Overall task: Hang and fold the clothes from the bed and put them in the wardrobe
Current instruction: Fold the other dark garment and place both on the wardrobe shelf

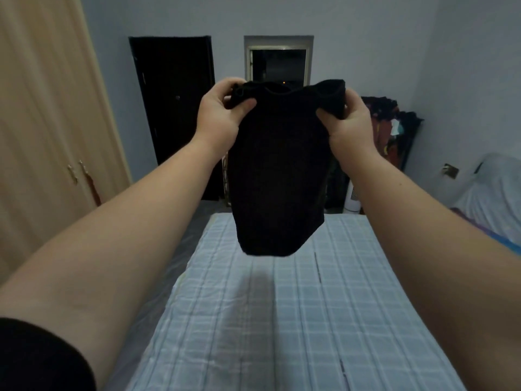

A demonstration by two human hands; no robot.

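Left hand [218,110] and right hand [348,119] each pinch a top corner of the plain black garment [277,176], which hangs limp above the checked bed [282,320].

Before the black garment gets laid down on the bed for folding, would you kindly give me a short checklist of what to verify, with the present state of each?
1. Left hand grips one top corner of the black garment: ok.
2. Right hand grips the other top corner: ok.
3. Garment hangs clear above the bed, not touching it: ok.
4. Top edge is pulled flat between the hands: not ok, it sags and bunches at both grips.
5. Checked sheet below the garment is bare and fairly smooth: ok.
6. Wardrobe is open to receive it: not ok, the doors in view look closed.
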